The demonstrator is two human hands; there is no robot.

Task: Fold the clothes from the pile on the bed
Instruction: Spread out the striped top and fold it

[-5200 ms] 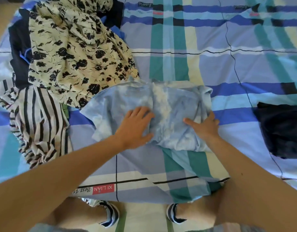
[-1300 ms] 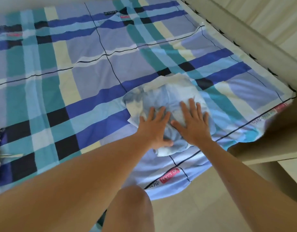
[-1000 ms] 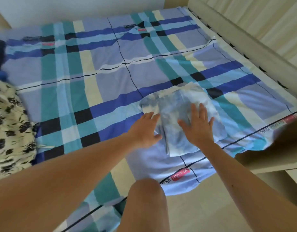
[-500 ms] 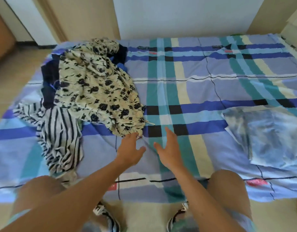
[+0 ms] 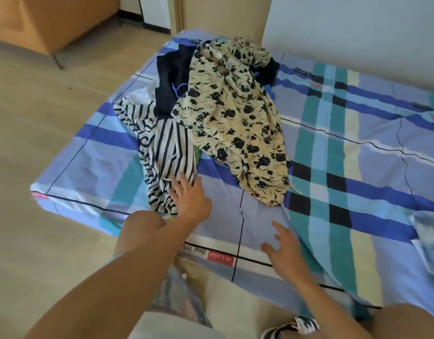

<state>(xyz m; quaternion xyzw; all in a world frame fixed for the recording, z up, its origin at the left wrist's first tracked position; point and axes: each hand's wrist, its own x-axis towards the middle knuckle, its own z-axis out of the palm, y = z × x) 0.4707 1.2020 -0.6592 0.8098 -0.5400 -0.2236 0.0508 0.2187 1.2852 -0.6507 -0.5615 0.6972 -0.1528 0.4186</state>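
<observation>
Reading any writing on the bedsheet [image 5: 357,167]?

Yes. A red label [image 5: 219,258] at the near edge says "XI LIAN", upside down from here. Beside it runs a script line starting "Best W", and the left forearm hides the rest. A second red tag [image 5: 40,196] sits at the left corner, too blurred to read.

What lies around it?

The pile of clothes [image 5: 211,118] is on the far left part of the bed. A cream floral garment [image 5: 235,123] is on top, and a striped garment [image 5: 162,152] in black and white spills toward the near edge. A navy garment [image 5: 172,81] lies under both at the back. A folded garment [image 5: 431,241], pale blue and mottled, lies at the right edge of view, well apart from the pile and partly cut off. A wooden cabinet [image 5: 52,18] stands on the floor [image 5: 40,118] at far left.

Anything in the way?

A bare knee [image 5: 140,226] rises just beside the striped hem, and a striped shoe [image 5: 294,326] shows at the bottom.

And the hands?

The left hand [image 5: 190,199] reaches forward with its fingers straight. Its fingertips touch the lower edge of the striped garment and grip nothing. The right hand [image 5: 284,253] is over bare sheet near the label, fingers spread and relaxed, holding nothing. Whether it touches the sheet I cannot tell.
</observation>
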